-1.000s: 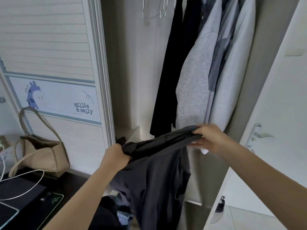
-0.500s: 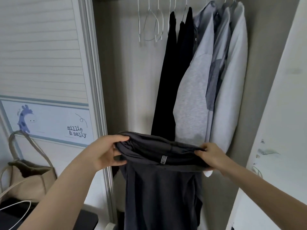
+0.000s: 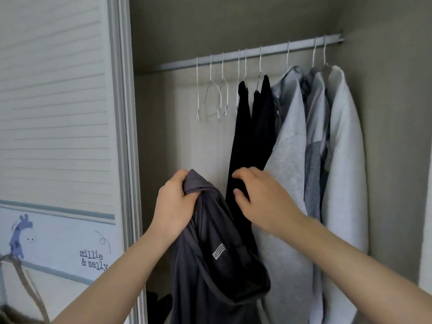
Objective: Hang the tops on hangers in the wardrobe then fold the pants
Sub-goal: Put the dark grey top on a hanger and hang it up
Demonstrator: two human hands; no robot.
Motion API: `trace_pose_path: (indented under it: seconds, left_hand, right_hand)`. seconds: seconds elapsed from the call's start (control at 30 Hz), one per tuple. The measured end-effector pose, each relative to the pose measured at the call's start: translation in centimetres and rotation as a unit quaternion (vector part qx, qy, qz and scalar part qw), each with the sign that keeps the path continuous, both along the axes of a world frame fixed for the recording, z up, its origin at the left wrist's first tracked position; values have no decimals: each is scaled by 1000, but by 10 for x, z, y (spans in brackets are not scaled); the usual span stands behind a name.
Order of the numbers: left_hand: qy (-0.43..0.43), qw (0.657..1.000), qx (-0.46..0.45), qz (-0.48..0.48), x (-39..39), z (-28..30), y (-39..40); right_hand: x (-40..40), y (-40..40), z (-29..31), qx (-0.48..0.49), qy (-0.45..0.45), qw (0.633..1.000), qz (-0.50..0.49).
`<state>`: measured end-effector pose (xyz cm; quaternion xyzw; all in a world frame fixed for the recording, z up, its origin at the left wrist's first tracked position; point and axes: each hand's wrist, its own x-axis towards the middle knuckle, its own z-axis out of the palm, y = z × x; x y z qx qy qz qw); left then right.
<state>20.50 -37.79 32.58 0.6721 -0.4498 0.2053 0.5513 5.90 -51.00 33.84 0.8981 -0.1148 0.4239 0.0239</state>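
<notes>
A dark grey top (image 3: 210,260) with a small striped label hangs in front of the open wardrobe, and my left hand (image 3: 174,202) grips it bunched at its upper edge. To the right of that hand, my right hand (image 3: 259,197) hovers with its fingers loosely bent, holding nothing, in front of the hanging black garments (image 3: 247,136). Above, empty wire hangers (image 3: 215,97) hang at the left end of the wardrobe rail (image 3: 247,53). Grey and white tops (image 3: 327,148) fill the right part of the rail.
The sliding wardrobe door (image 3: 60,113) with a giraffe picture stands at the left. A beige bag's strap (image 3: 30,288) shows at the bottom left. Dark clothes lie low inside the wardrobe (image 3: 159,305). The wardrobe's right wall (image 3: 385,113) closes off that side.
My right hand has let go of the dark grey top, which now hangs from my left hand alone. Both hands have risen and my view has tilted up to the rail.
</notes>
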Motion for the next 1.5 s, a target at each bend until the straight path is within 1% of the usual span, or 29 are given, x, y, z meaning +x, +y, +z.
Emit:
trace_pose_path:
  seconds: [0.07, 0.13, 0.23, 0.37, 0.43, 0.5, 0.57, 0.67, 0.77, 0.87, 0.97, 1.1, 1.23, 1.33, 1.4, 1.5]
  left_hand:
    - [-9, 1000, -16, 15, 10, 15, -9]
    - [-7, 999, -18, 28, 20, 25, -15]
    - [-5, 999, -11, 45, 38, 35, -19]
    - [-26, 997, -4, 68, 68, 48, -25]
    - [-38, 996, 1, 80, 80, 52, -29]
    - [-45, 995, 6, 92, 90, 55, -33]
    - [-46, 994, 12, 97, 98, 56, -38]
    - [-40, 994, 21, 100, 108, 55, -46]
    - [-33, 994, 27, 101, 113, 52, -54]
    - [-27, 994, 35, 98, 118, 51, -61]
    - [-29, 994, 38, 99, 124, 51, -65]
    - [-14, 993, 39, 108, 133, 49, -65]
    - [29, 993, 34, 109, 145, 46, -62]
    - [87, 991, 31, 96, 151, 42, -60]
    - [134, 987, 27, 78, 153, 41, -60]
    - [224, 974, -8, 23, 148, 43, -58]
  right_hand:
    - [26, -6, 39, -46, -77, 996, 19]
    - [52, -15, 77, -75, -109, 991, 17]
    - [89, -33, 130, -121, -117, 985, -30]
    - [127, -51, 191, -194, -89, 970, -121]
    - [142, -62, 216, -188, -88, 966, -152]
    - [154, -77, 239, -156, -78, 967, -188]
    - [164, -93, 253, -119, -49, 967, -220]
    - [176, -111, 260, -102, -12, 960, -261]
    - [185, -121, 257, -88, 29, 945, -313]
    - [188, -130, 251, -68, 13, 934, -350]
    - [190, -140, 249, -49, -20, 930, -363]
    - [190, -153, 250, 4, -84, 937, -338]
    - [190, -159, 252, 51, -155, 944, -286]
    - [182, -153, 253, 89, -194, 948, -236]
    - [173, -144, 252, 107, -198, 950, -216]
    - [159, -129, 244, 131, -195, 953, -193]
